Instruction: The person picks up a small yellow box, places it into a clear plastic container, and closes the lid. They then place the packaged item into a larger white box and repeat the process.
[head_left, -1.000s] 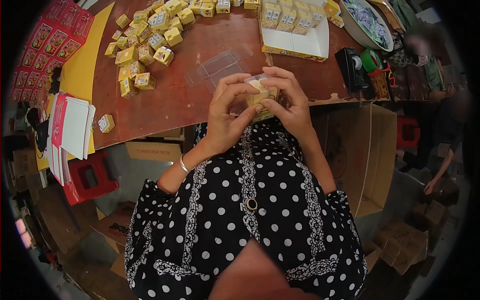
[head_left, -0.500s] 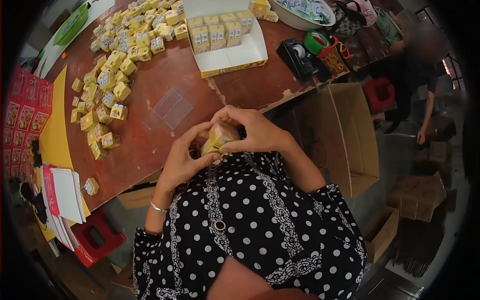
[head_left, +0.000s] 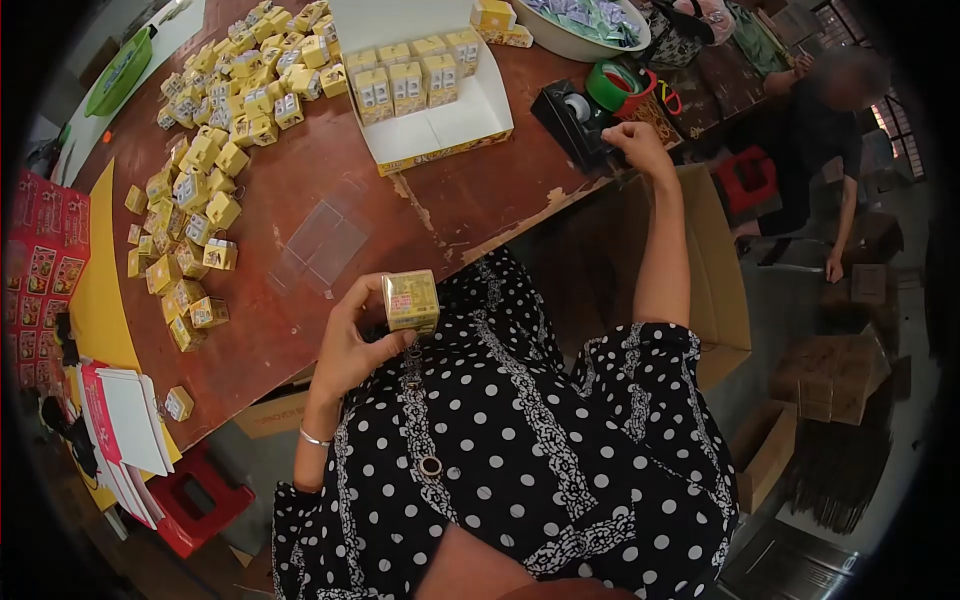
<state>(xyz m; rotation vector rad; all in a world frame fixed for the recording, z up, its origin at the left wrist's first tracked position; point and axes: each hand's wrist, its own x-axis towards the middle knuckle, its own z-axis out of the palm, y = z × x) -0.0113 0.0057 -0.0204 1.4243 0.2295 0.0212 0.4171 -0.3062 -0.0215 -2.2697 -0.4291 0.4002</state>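
My left hand [head_left: 350, 345] is closed around a small yellow printed box [head_left: 412, 302] with a glossy surface, held in front of my chest at the table edge. Out to the right, my right hand [head_left: 648, 152] has its thumb and fingers pinched together at the near end of a black tape dispenser [head_left: 572, 128]. Whatever those fingertips hold, if anything, is too small to make out. A folded clear plastic sheet [head_left: 325, 242] lies flat on the table beyond my left hand. Past it stands an open white display box [head_left: 440, 128] with small yellow boxes [head_left: 408, 85] in rows.
Many loose yellow boxes [head_left: 205, 185] spread over the left of the brown table [head_left: 270, 330]. Green tape [head_left: 607, 86] and red scissors [head_left: 668, 98] lie behind the dispenser. A large open carton [head_left: 715, 270] stands at the right. Another person [head_left: 825, 130] sits beyond it.
My right hand has let go of the yellow box and moved up and right to the tape dispenser. My left hand keeps the box, now turned with a printed face up.
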